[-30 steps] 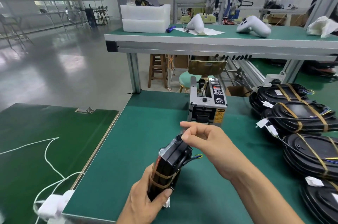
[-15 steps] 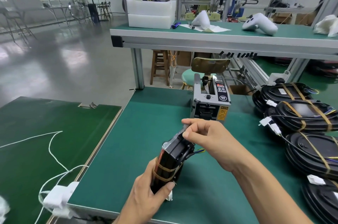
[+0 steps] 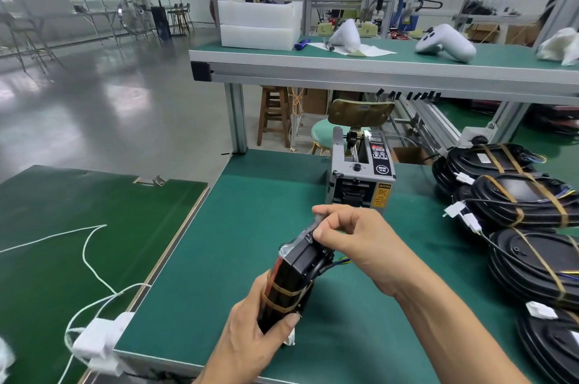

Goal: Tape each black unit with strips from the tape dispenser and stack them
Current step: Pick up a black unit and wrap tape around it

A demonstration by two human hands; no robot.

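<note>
While left hand [image 3: 250, 336] grips black unit [image 3: 294, 277], right hand [image 3: 354, 236] pinches top

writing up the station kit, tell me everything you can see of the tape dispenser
The tape dispenser is a boxy grey machine, metal by its look, standing upright on the green bench mat towards its far edge. Its black top panel carries a small display, red and white markings and a round label; a black knob sits on top beside it. The front has a dark outlet opening and a yellow caution sticker to the right. Nothing touches it; the right hand is in front, hiding its lower edge.
</note>
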